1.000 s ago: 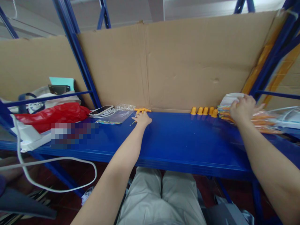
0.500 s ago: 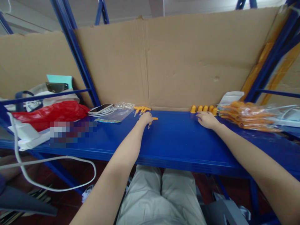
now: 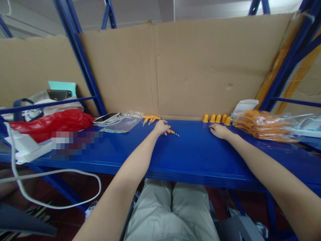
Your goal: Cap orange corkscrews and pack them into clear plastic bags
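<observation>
My left hand (image 3: 161,128) grips an orange corkscrew (image 3: 171,131) by its handle, low over the blue shelf top. Its metal spiral (image 3: 177,134) points to the right. Just behind that hand lie more orange-handled corkscrews (image 3: 151,118), their spirals toward me. On the other side my right hand (image 3: 218,131) is closed, its fingers curled down by the shelf surface. Whatever those fingers may hold is hidden. Several orange caps (image 3: 218,118) stand upright in a row directly behind my right hand.
Plastic bags of orange pieces (image 3: 263,124) lie at the right. To the left are a phone (image 3: 107,116) with a white cable, a clear plastic bag (image 3: 125,125), a red bag (image 3: 55,124) and a white power strip (image 3: 32,150). A cardboard wall (image 3: 195,67) closes the back.
The corkscrew in my left hand has turned from pointing down toward me to pointing right. My right hand has drawn back slightly from the caps, and its fingers have curled in.
</observation>
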Demonstrator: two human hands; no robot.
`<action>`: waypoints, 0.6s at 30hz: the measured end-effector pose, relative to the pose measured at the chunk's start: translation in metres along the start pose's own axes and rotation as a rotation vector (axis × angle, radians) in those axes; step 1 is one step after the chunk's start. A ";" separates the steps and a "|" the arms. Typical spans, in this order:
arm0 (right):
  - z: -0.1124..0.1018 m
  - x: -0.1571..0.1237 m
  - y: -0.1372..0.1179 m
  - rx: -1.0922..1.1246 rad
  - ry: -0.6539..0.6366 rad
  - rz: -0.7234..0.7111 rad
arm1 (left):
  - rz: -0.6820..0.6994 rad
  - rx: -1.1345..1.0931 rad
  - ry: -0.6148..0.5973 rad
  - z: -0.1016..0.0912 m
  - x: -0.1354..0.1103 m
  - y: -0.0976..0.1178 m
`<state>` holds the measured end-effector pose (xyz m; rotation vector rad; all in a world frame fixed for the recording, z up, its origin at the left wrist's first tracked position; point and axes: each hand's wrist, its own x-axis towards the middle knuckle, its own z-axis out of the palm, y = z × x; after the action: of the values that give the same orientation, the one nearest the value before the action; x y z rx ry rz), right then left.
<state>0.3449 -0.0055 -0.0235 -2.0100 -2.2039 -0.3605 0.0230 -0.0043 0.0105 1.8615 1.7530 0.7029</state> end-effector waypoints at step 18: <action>0.009 0.008 0.009 0.078 0.038 -0.084 | 0.395 0.601 -0.170 0.008 0.013 -0.015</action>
<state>0.3532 0.0049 -0.0292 -1.8609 -2.2477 -0.3136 0.0177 0.0097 -0.0043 2.6253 1.6095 0.1280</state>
